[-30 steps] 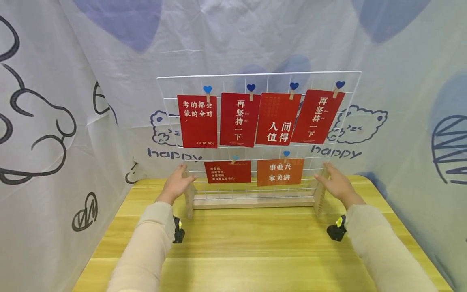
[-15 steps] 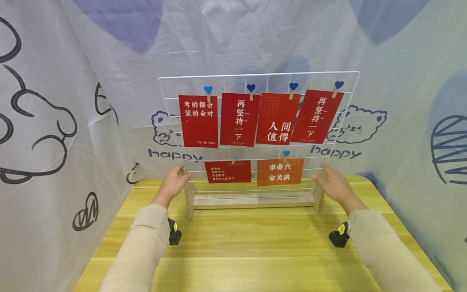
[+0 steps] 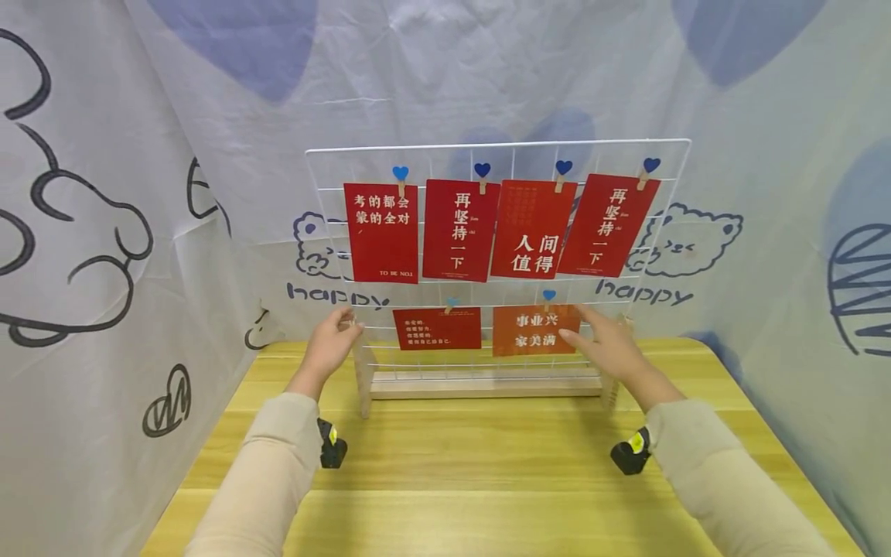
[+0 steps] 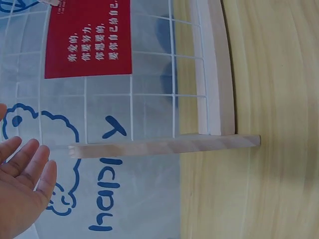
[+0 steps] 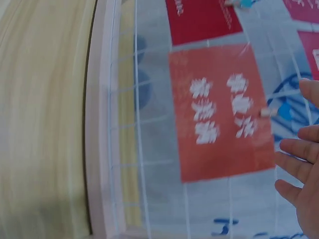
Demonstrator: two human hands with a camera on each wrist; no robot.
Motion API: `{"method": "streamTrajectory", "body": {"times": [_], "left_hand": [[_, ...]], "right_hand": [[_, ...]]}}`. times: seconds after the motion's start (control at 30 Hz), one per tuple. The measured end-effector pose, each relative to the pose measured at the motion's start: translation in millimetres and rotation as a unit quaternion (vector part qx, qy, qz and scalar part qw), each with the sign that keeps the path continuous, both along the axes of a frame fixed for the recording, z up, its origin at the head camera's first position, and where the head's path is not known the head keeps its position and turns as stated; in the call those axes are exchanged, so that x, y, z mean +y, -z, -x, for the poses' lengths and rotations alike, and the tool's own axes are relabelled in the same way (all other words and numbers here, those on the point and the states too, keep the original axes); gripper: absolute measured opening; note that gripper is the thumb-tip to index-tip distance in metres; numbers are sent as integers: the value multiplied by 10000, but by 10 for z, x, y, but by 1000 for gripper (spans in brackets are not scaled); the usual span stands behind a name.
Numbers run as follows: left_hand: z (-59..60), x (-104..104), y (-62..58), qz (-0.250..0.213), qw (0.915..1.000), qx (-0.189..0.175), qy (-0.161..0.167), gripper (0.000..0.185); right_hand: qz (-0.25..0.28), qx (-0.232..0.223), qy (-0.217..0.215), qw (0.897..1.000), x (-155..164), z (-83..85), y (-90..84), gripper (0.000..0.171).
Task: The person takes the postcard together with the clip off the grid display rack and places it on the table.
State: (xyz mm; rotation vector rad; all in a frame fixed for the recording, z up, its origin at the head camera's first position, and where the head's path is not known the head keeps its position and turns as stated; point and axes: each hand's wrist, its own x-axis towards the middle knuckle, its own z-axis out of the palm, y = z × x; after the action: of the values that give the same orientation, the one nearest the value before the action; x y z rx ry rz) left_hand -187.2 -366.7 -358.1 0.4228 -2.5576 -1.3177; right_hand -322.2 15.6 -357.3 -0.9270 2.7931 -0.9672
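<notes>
- My left hand is up at the left edge of the white wire grid, by the upper end of its left wooden upright; the fingers are straight and loosely fanned, holding nothing. From the head view I cannot tell whether the fingertips touch the wire.
- In the left wrist view that hand shows as an open palm, fingers side by side, near the upright's tip but apart from it.
- My right hand is in front of the grid's lower right part, fingers straight and spread, their tips just beside the right edge of the orange card.
- The right wrist view is blurred; my fingers lie just off that card's edge, and I cannot tell whether they touch.
- The orange card hangs in the lower row from a blue heart clip, right of a smaller red card.
- Four red cards are clipped along the upper row.
- The grid stands upright in a wooden base at the back of the yellow table, before a printed cloth backdrop.
</notes>
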Motion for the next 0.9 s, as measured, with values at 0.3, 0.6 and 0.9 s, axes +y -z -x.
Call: {"method": "streamTrajectory", "body": {"times": [0.3,0.6,0.9], "left_hand": [[-24,43,-111,-307,9994,157,-8,51],[-51,123,-243,-628,9964,563,32,54],[-22,170,-344,-1163,9915,581,-1,51]], "right_hand": [[129,61,-317,9994,-214,-111,-168,73],[618,101,-749,9952,-400,-193,-369,65],[1008,2,-924,9906,-592,-259,-539,65]]}}
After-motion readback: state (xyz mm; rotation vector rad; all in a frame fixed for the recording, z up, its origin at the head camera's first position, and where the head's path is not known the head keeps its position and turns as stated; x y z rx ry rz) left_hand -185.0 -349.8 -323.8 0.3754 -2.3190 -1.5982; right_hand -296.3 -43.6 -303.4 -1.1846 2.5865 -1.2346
